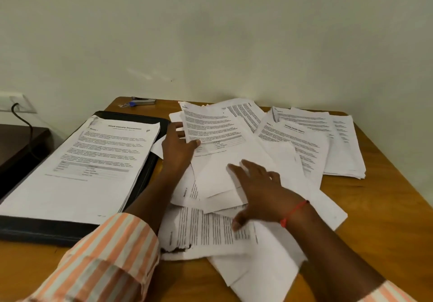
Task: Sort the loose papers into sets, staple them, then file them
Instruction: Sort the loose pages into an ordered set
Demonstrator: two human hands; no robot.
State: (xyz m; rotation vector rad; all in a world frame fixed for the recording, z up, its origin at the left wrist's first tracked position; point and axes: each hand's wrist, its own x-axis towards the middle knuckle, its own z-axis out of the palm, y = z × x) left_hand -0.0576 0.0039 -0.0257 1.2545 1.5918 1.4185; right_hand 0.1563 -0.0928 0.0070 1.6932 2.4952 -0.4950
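Sheet (212, 125): printed page lying at upper centre of frame, long axis running from lower left up toward the wall, slightly tilted; its lower left corner is sitting in left hand (179, 148).
Left hand: pinching that corner, thumb lying on top, fingers partly hidden behind the paper.
Right hand (255, 191): fingers spreading wide and flat, pressing on blank pages of pile (210, 229), gripping nothing.
Pile: loose papers overlapping at centre and lower centre, lying under both hands.
Folder (46, 231): lying open at left of frame, stack (93, 161) resting in it, just beside left hand.
Key relation: sheet is lying right of folder, with left hand sitting between them, so it is the nearer one for any leftward carry; right hand is sitting lower right of sheet, farther from folder.
Stapler (143, 101): sitting at top edge of table (375, 208), well apart from both hands.
Step, judged: sorting is going on; stapling not yet begun.
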